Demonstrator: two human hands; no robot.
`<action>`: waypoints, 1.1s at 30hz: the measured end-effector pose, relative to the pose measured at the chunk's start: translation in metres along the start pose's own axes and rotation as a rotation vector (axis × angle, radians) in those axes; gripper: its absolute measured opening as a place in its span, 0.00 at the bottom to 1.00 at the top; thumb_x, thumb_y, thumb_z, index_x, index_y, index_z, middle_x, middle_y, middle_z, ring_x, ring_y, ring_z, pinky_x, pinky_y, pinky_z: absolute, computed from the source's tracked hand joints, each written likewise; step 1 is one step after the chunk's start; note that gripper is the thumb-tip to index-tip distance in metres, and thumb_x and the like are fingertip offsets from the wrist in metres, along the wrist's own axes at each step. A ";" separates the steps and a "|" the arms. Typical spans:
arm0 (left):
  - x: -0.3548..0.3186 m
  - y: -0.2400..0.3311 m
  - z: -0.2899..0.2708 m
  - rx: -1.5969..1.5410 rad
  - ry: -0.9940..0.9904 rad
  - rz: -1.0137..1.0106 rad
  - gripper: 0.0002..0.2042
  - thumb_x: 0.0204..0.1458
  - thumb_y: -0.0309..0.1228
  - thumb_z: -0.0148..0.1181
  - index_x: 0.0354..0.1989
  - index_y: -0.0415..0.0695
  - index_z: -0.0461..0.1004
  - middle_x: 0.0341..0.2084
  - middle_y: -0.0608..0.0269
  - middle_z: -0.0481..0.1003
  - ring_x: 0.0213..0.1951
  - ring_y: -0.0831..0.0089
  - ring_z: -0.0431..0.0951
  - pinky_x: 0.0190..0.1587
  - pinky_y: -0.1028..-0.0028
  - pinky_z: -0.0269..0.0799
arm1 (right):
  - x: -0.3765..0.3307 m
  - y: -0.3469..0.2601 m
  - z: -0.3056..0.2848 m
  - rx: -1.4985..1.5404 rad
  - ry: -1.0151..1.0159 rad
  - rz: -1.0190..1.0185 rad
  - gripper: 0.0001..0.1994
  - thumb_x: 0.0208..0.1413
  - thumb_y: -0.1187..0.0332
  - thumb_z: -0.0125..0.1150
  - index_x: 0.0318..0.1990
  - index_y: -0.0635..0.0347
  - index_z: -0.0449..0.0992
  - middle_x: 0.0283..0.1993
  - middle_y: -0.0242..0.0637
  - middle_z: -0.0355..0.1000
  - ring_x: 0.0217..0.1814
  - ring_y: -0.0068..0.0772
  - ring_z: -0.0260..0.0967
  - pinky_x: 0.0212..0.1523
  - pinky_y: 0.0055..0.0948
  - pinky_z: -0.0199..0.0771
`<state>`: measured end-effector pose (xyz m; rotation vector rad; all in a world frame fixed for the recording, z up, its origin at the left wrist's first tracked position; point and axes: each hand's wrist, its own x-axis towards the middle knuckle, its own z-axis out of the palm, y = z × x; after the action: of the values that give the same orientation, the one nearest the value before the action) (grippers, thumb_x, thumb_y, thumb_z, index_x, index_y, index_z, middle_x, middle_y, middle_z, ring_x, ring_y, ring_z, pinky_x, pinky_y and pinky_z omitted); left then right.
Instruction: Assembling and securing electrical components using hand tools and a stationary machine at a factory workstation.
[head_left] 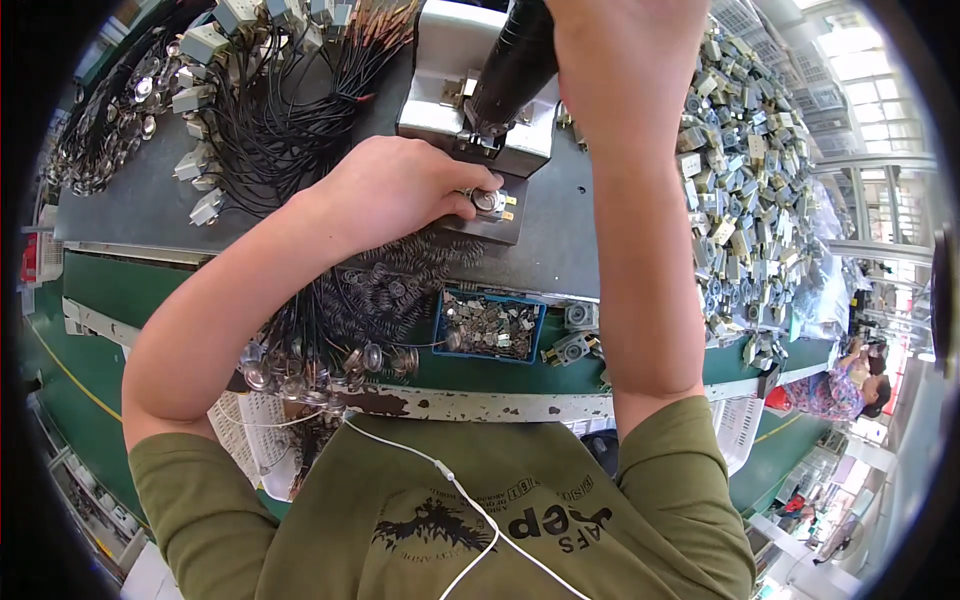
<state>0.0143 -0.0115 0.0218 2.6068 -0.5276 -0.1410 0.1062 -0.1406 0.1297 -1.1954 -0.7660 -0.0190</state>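
My left hand (410, 190) is closed, thumb and forefinger pinching a small round-centred metal part (487, 201) with two brass-coloured tabs. That part rests on the flat base plate (485, 232) of a bench press (425, 112), just below the press head. Raised at the top edge, my right hand (630, 50) is beside the black upright handle or column (512, 65) of the press. Its fingers are cut off by the frame, so their grip does not show. Loose coil springs (385, 295) lie below my left wrist.
A blue tray (490, 327) of small metal pieces sits near the bench's front edge. Black cables with square connectors (270, 125) heap at the left. Many assembled switch-like parts (740, 180) pile at the right. A person in patterned clothes (835, 393) is farther right.
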 end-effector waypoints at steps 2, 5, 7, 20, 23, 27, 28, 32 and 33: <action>-0.003 -0.001 0.001 0.044 -0.020 -0.022 0.16 0.60 0.43 0.62 0.56 0.61 0.81 0.37 0.61 0.84 0.41 0.58 0.84 0.44 0.59 0.78 | -0.012 0.003 0.009 -0.127 0.152 -0.117 0.28 0.58 0.78 0.68 0.62 0.63 0.59 0.46 0.42 0.77 0.41 0.28 0.79 0.39 0.25 0.81; -0.001 0.001 -0.002 0.048 -0.056 -0.029 0.17 0.60 0.44 0.62 0.57 0.62 0.80 0.37 0.60 0.84 0.42 0.57 0.84 0.45 0.58 0.78 | -0.018 0.002 0.019 -0.149 0.289 -0.246 0.30 0.58 0.80 0.67 0.64 0.63 0.57 0.42 0.38 0.77 0.38 0.23 0.77 0.38 0.24 0.79; -0.001 0.000 -0.002 0.061 -0.036 -0.005 0.17 0.60 0.44 0.62 0.56 0.62 0.80 0.37 0.59 0.84 0.42 0.57 0.84 0.45 0.58 0.78 | -0.020 0.002 0.022 -0.163 0.356 -0.305 0.31 0.58 0.80 0.68 0.65 0.63 0.56 0.41 0.37 0.77 0.37 0.23 0.76 0.38 0.23 0.79; -0.006 -0.005 0.007 -0.002 0.037 0.013 0.16 0.60 0.44 0.62 0.56 0.59 0.81 0.37 0.59 0.84 0.42 0.56 0.84 0.44 0.58 0.79 | -0.046 -0.017 0.002 -0.222 0.354 -0.107 0.21 0.59 0.81 0.67 0.57 0.66 0.65 0.35 0.39 0.77 0.24 0.24 0.74 0.24 0.24 0.76; 0.000 0.002 -0.004 -0.007 -0.040 -0.022 0.16 0.60 0.44 0.62 0.55 0.58 0.80 0.37 0.59 0.84 0.42 0.55 0.84 0.45 0.57 0.78 | -0.051 -0.015 -0.031 -0.262 0.095 -0.319 0.06 0.59 0.78 0.69 0.40 0.66 0.76 0.24 0.35 0.74 0.21 0.25 0.72 0.22 0.23 0.72; 0.000 0.002 -0.006 0.017 -0.081 -0.053 0.16 0.60 0.43 0.62 0.55 0.58 0.79 0.35 0.59 0.84 0.42 0.55 0.84 0.45 0.56 0.78 | -0.063 -0.010 -0.018 -0.269 0.278 -0.146 0.07 0.59 0.77 0.70 0.41 0.66 0.76 0.26 0.35 0.75 0.21 0.24 0.72 0.22 0.23 0.72; 0.000 0.001 -0.006 0.021 -0.073 -0.065 0.16 0.60 0.43 0.63 0.55 0.58 0.79 0.34 0.59 0.84 0.42 0.55 0.84 0.45 0.56 0.78 | -0.065 -0.013 -0.015 -0.305 0.293 -0.105 0.08 0.59 0.76 0.70 0.41 0.66 0.76 0.27 0.35 0.76 0.22 0.23 0.73 0.23 0.22 0.73; 0.002 0.005 -0.007 0.061 -0.108 -0.081 0.15 0.61 0.43 0.62 0.55 0.58 0.78 0.34 0.59 0.83 0.40 0.55 0.84 0.44 0.56 0.78 | -0.068 -0.016 -0.010 -0.369 0.336 -0.017 0.10 0.59 0.76 0.72 0.43 0.66 0.75 0.31 0.36 0.78 0.24 0.22 0.74 0.25 0.21 0.75; 0.003 0.005 -0.008 0.061 -0.106 -0.083 0.15 0.61 0.43 0.62 0.55 0.58 0.78 0.34 0.59 0.83 0.40 0.55 0.84 0.44 0.56 0.78 | -0.068 -0.015 -0.011 -0.365 0.352 -0.011 0.11 0.59 0.76 0.73 0.43 0.66 0.75 0.32 0.36 0.78 0.24 0.21 0.75 0.25 0.20 0.75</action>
<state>0.0164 -0.0135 0.0312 2.6928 -0.4675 -0.2957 0.0544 -0.1811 0.1032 -1.4825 -0.4680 -0.3824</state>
